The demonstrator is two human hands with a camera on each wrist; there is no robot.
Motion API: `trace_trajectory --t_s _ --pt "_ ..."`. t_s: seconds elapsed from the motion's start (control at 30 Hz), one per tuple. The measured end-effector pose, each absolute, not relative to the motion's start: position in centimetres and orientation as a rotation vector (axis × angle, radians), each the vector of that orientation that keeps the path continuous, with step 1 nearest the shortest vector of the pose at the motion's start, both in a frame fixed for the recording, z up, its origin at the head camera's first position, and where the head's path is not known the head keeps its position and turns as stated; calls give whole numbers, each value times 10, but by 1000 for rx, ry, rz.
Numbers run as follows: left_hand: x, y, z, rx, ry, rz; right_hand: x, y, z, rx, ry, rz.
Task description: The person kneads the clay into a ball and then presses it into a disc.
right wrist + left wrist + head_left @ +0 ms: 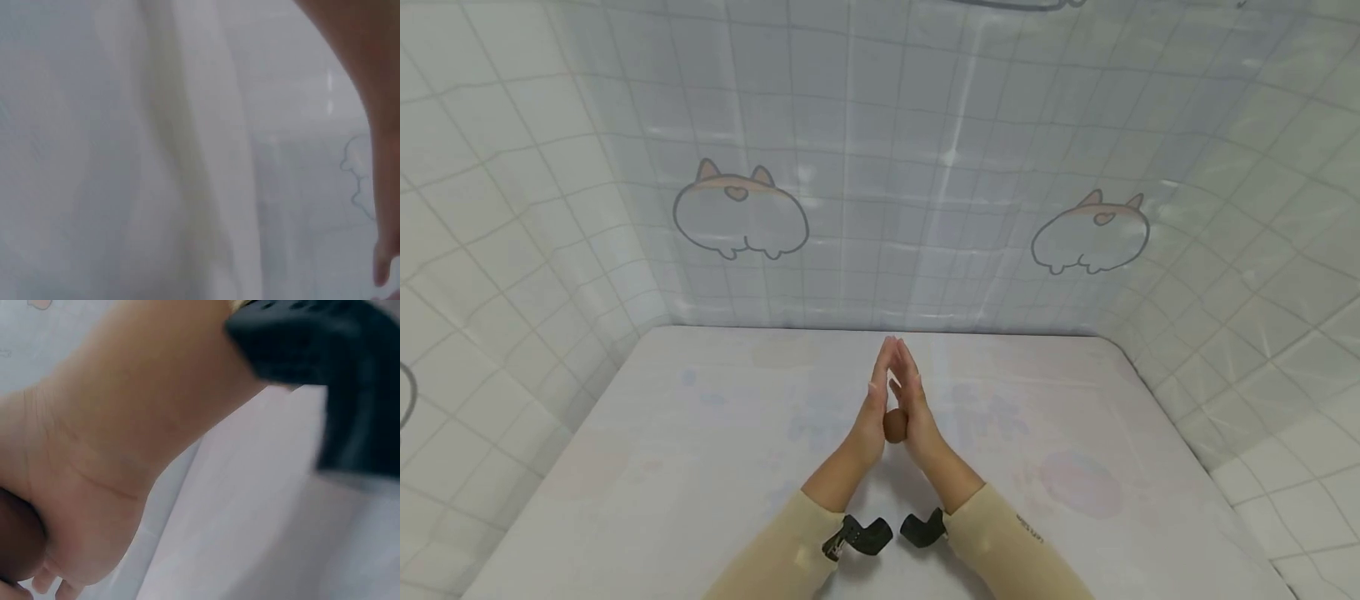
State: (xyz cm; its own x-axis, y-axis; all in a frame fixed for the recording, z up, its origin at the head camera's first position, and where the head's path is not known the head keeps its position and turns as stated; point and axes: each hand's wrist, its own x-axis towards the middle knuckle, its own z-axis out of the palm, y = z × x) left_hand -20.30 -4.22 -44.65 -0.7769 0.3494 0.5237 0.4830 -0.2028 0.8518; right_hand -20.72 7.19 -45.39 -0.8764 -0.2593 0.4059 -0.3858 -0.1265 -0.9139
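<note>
A small brown ball [895, 426] sits between the heels of both palms in the head view. My left hand [871, 419] presses it from the left, and my right hand [921, 418] from the right. The fingers of both hands are straight and point away from me, with the fingertips meeting at the top like a tent. Up close in the left wrist view, the ball [17, 540] shows at the lower left against a palm, partly cut off by the frame. Only a strip of hand and forearm [382, 156] appears along the right edge of the right wrist view.
Under the hands lies a pale table [685, 467] with faint coloured prints. A grid-patterned curtain [887, 208] with dog drawings hangs behind it and along both sides. Black wrist mounts [871, 536] stick inward from both cream sleeves [790, 550], close to each other.
</note>
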Motion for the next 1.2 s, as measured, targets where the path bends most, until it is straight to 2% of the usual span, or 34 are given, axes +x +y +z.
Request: trace_trajectory --t_s 0.33,0.5,0.9,1.2 --pt "-211 -42 -446 -700 -1879 -2097 -193 66 -451 909 -2054 2049" --pt "-213 -45 -454 -651 -1952 -2077 -189 68 -449 986 -2076 1978" --pt "-194 -37 -467 -895 -2125 -2049 -201 81 -443 720 -2086 1968" --pt "-187 -37 -460 -928 -1961 -2194 -208 85 -455 557 -2214 2031"
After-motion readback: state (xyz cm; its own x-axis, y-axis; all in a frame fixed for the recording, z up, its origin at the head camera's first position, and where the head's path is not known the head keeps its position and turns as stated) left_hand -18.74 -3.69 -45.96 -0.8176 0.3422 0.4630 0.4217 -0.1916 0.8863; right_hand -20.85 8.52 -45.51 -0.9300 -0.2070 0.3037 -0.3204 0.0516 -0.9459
